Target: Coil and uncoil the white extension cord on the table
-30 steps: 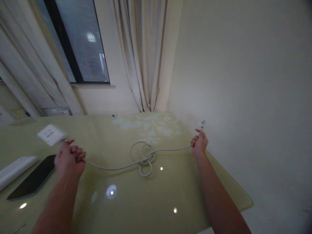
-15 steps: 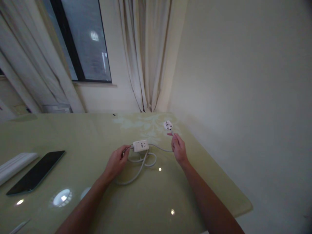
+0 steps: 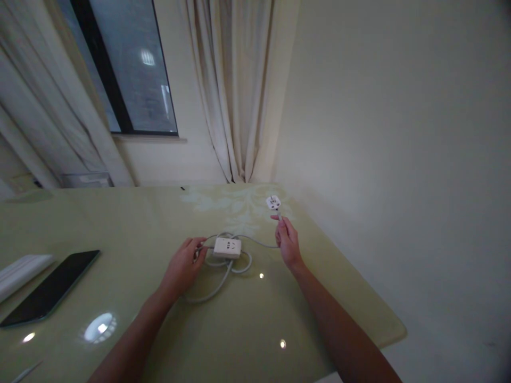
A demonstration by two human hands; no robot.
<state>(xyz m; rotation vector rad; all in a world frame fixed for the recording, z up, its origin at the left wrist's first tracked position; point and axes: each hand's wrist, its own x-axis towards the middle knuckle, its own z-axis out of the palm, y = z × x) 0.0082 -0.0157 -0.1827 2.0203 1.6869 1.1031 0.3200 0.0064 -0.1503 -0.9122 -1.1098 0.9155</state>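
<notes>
A small white power strip (image 3: 227,248) with its sockets facing up sits at the middle of the table, loops of its grey-white cord (image 3: 215,291) around and beneath it. My left hand (image 3: 184,264) is at the strip's left end, fingers closed on the cord there. Off to the right, my right hand (image 3: 288,242) grips the cord just below the white plug (image 3: 273,202), whose prongs face me. One stretch of cord runs from behind the strip to my right hand.
A black tablet (image 3: 51,287) and a long white object (image 3: 24,271) lie at the left. The pale green table (image 3: 136,223) meets a wall (image 3: 391,159) on the right. Curtains (image 3: 235,90) and a window (image 3: 131,69) stand behind.
The power strip has come down lower, and more cord shows behind it. My left hand has shifted slightly left. My right hand still grips the cord at the plug. The view has turned a little.
</notes>
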